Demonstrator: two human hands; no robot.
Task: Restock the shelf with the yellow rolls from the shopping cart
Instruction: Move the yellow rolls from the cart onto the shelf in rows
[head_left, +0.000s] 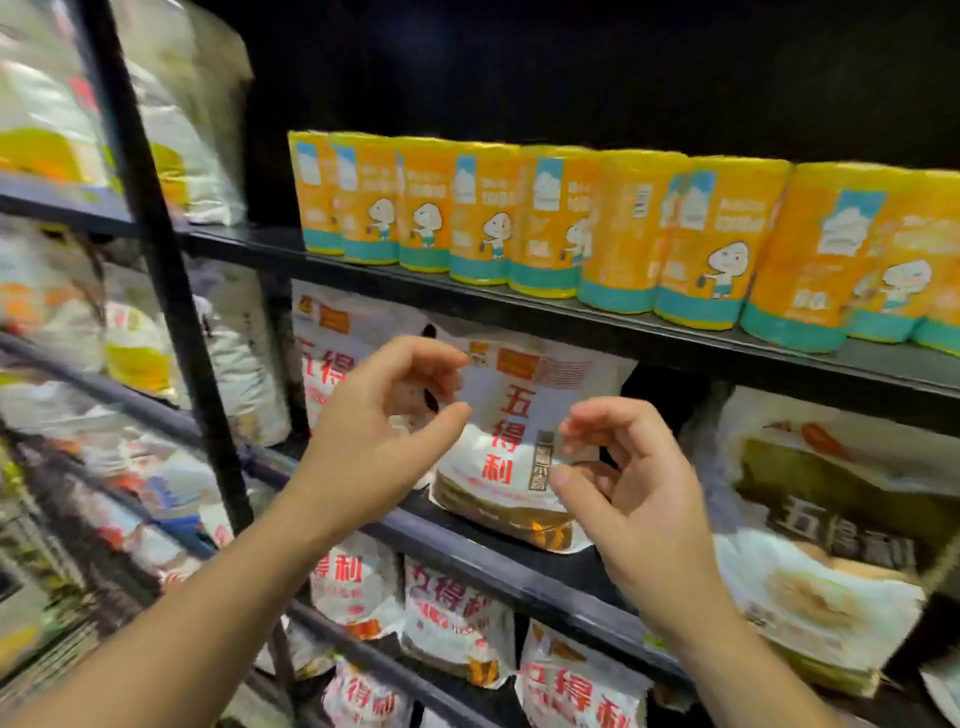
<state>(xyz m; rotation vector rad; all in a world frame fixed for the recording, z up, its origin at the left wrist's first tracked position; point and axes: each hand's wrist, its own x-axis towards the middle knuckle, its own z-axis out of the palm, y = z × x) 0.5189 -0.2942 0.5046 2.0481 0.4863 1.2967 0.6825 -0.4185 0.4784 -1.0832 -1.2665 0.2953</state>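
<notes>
Several yellow rolls (550, 228) with teal bottoms and a cartoon figure stand upright in a row on a dark shelf board (519, 306), reaching from the middle to the right edge. My left hand (379, 431) hovers below that board with loosely curled fingers and holds nothing. My right hand (623, 488) is beside it, a little lower, fingers also loosely curled and empty. Both hands are in front of a white flour bag (519, 415) on the shelf below. The shopping cart is out of view.
White bags with red characters (457, 618) fill the lower shelves. A larger bag (821, 561) lies at the right. A black upright post (156, 249) divides this rack from a blurred rack of white and yellow bags (197, 119) at the left.
</notes>
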